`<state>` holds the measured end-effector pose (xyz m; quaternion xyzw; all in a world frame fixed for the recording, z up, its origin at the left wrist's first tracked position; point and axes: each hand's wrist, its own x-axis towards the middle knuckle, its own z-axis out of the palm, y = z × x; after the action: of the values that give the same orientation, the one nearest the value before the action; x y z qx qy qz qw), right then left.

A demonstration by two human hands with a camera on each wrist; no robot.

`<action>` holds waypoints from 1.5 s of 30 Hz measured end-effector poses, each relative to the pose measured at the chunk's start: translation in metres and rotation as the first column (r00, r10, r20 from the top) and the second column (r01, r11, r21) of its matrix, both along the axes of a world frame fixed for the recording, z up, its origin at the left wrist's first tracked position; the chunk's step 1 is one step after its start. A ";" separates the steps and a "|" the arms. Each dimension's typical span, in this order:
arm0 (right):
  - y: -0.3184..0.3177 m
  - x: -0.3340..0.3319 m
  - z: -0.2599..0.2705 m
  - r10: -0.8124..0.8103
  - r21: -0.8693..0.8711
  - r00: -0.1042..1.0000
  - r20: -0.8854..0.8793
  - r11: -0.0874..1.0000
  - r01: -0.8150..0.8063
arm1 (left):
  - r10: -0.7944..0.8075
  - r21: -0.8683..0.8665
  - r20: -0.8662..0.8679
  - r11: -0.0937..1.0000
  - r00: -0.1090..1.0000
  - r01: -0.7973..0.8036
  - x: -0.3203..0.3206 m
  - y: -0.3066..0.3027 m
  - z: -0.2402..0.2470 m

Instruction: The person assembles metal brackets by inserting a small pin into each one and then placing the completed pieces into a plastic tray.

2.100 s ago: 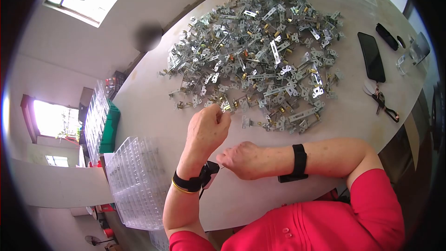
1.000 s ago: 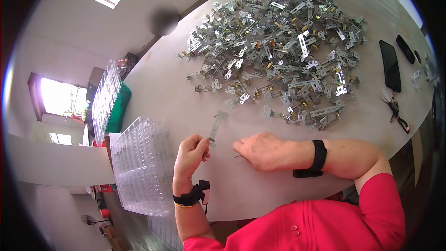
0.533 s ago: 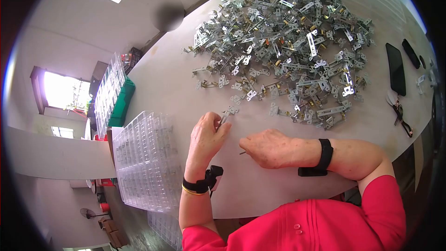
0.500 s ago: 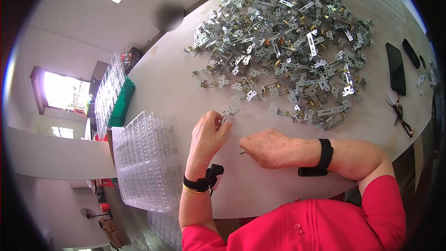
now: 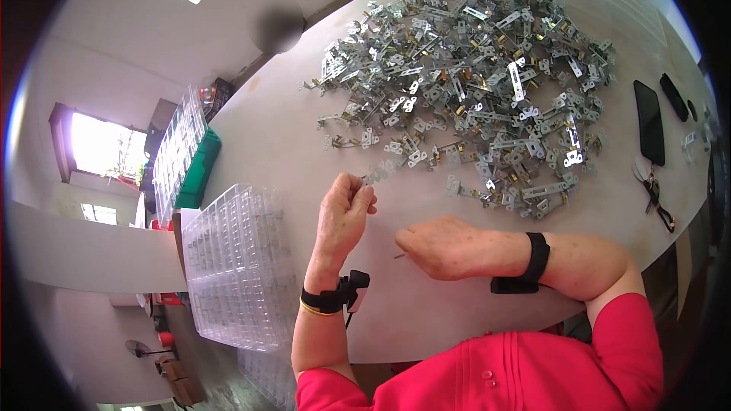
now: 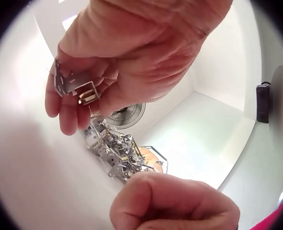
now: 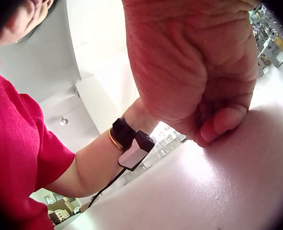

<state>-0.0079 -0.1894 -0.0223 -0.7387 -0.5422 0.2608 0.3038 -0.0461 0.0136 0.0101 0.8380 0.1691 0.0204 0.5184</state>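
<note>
My left hand (image 5: 343, 217) is raised just short of the near edge of a metal pile. Its curled fingers hold a small silvery metal bracket (image 6: 75, 85) with a brass-coloured part (image 6: 88, 97), as the left wrist view shows. To the right, my right hand (image 5: 448, 247) rests low over the tabletop with its fingers folded in. A thin grey rod-like piece (image 5: 400, 256) sticks out from that grip; its rest is hidden in the palm. The two hands are apart. The heap of metal brackets (image 5: 464, 76), some with brass-coloured parts, spreads beyond them on the pale table (image 5: 266, 137).
Clear plastic compartment trays (image 5: 240, 266) are stacked at the left. Behind them a green box (image 5: 199, 171) stands with another clear tray. At the right lie a black phone (image 5: 649, 123), a black case (image 5: 673, 97) and pliers (image 5: 653, 196).
My left hand came back from the pile with a long bracket, then moved up towards the pile again, turning the piece in its fingers. The right hand keeps its grip, and the head view has shifted.
</note>
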 end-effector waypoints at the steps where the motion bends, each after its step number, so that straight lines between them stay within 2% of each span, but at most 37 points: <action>1: -0.001 0.000 0.000 -0.009 0.023 1.000 -0.014 1.000 0.009 | 0.023 0.038 -0.037 0.999 0.999 -0.022 -0.001 -0.001 0.002; 5: 0.000 -0.002 -0.002 -0.036 0.038 0.999 -0.033 0.999 0.037 | 0.051 0.117 -0.051 0.992 0.997 -0.045 -0.005 0.002 0.002; 9: -0.002 0.005 0.001 0.007 0.030 0.998 -0.066 1.000 -0.005 | 0.037 0.079 -0.070 0.996 0.997 -0.031 -0.006 0.001 0.004; 11: -0.005 0.012 0.013 0.035 0.033 0.996 -0.077 0.999 -0.033 | -0.028 -0.244 -0.002 0.970 1.000 0.027 -0.005 -0.002 0.006; 12: -0.009 0.016 0.023 0.037 -0.007 0.994 -0.107 0.999 -0.038 | -0.024 -0.249 0.005 0.968 1.000 0.024 -0.004 -0.005 0.008; 14: -0.014 0.023 0.041 0.042 -0.055 0.991 -0.129 0.997 -0.050 | 0.005 -0.417 0.008 0.909 1.000 -0.002 0.000 -0.013 0.010; 16: -0.020 0.029 0.055 -0.083 0.199 0.986 -0.147 0.974 0.111 | -0.022 -0.481 0.036 0.876 0.999 0.036 0.003 -0.011 0.000; 17: -0.024 0.032 0.065 -0.082 0.192 0.987 -0.140 0.975 0.108 | -0.053 -0.536 0.058 0.841 0.997 0.077 0.005 -0.010 -0.004; 18: -0.027 0.035 0.075 -0.168 0.225 0.973 -0.161 0.953 0.202 | -0.052 -0.542 0.064 0.837 0.997 0.078 0.005 -0.012 -0.005; 19: -0.028 0.038 0.080 -0.251 0.255 0.950 -0.186 0.921 0.293 | -0.047 -0.613 0.040 0.788 0.998 0.061 0.005 -0.015 -0.006; 20: -0.028 0.041 0.081 -0.301 0.278 0.932 -0.200 0.895 0.349 | -0.044 -0.679 0.015 0.733 0.999 0.042 0.005 -0.017 -0.007; 21: -0.029 0.044 0.079 -0.299 0.271 0.934 -0.195 0.899 0.345 | -0.040 -0.684 0.018 0.728 0.999 0.042 0.004 -0.017 -0.011; 23: -0.028 0.050 0.074 -0.464 0.281 0.864 -0.195 0.818 0.502 | -0.071 -0.727 0.012 0.684 0.997 0.058 0.004 -0.018 -0.020; 27: -0.027 0.055 0.068 -0.534 0.206 0.827 -0.178 0.802 0.561 | -0.058 -0.712 0.010 0.701 0.998 0.047 0.003 -0.022 -0.021; 40: -0.020 0.051 0.057 -0.501 0.164 0.856 -0.127 0.840 0.516 | -0.074 -0.679 0.017 0.731 0.997 0.066 -0.001 -0.024 -0.022; 42: -0.020 0.051 0.056 -0.495 0.183 0.861 -0.118 0.841 0.509 | -0.062 -0.614 0.037 0.786 0.997 0.072 -0.001 -0.025 -0.023; 45: -0.019 0.050 0.055 -0.497 0.202 0.859 -0.120 0.835 0.512 | -0.056 -0.578 0.060 0.812 0.997 0.080 -0.001 -0.025 -0.024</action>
<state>0.0425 -0.2088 0.0324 -0.8073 -0.3446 0.1311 0.4609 -0.0472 -0.0110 -0.0141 0.6455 0.1268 -0.0337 0.7524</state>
